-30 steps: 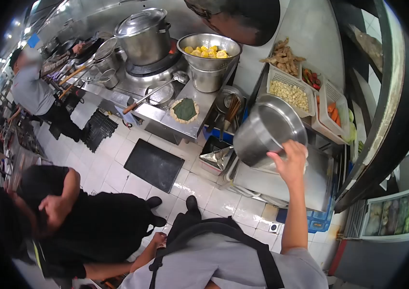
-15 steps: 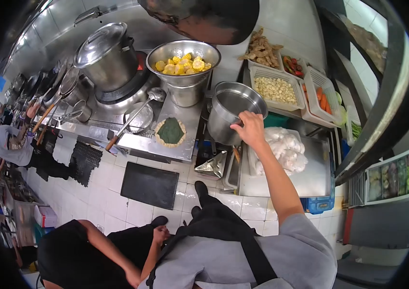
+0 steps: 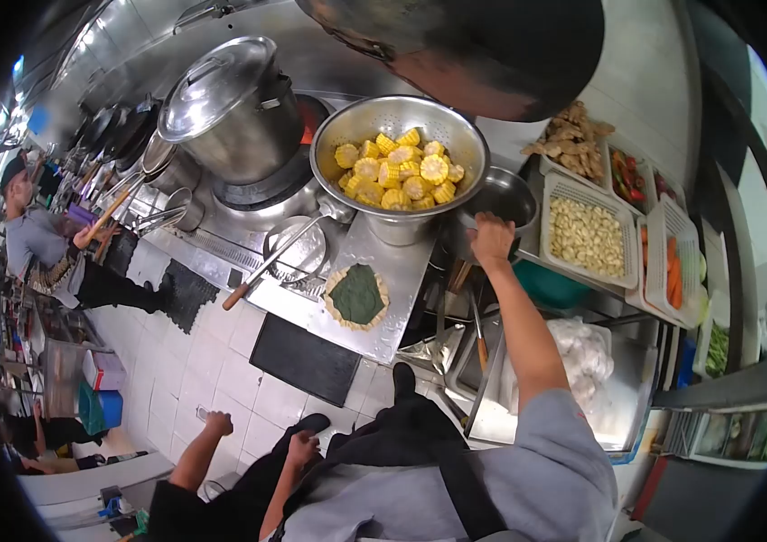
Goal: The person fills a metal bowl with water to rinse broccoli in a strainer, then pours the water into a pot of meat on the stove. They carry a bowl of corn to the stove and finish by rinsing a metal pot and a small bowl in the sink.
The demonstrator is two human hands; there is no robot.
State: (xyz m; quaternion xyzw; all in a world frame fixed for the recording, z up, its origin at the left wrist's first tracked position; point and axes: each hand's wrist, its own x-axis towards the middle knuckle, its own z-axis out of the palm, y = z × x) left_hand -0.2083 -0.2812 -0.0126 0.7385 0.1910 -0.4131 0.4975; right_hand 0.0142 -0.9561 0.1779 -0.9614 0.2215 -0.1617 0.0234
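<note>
My right hand (image 3: 494, 238) reaches forward with its fingers closed over the near rim of a metal pot (image 3: 512, 192). The pot sits between a colander and a basket of peeled garlic cloves (image 3: 588, 237); the colander hides part of it. Cut corn pieces (image 3: 397, 170) fill the perforated steel colander (image 3: 329, 185), which rests on another metal pot (image 3: 397, 230). Low by my apron, my left hand (image 3: 303, 448) has its fingers curled; I cannot see whether anything is in them. A green leaf-covered round with a pale rim (image 3: 357, 296) lies on the steel counter.
A large lidded stockpot (image 3: 237, 122) stands on the stove, with a ladle (image 3: 266, 262) nearby. Baskets hold ginger (image 3: 573, 140) and carrots (image 3: 674, 266). A bag of white contents (image 3: 573, 357) sits right. One co-worker's hand (image 3: 214, 425) is close at left; another person (image 3: 40, 235) stands farther off.
My right hand and the pot have moved farther away, and the pot is now partly behind the colander. The view has shifted. The nearby co-worker's hand has risen into sight at left.
</note>
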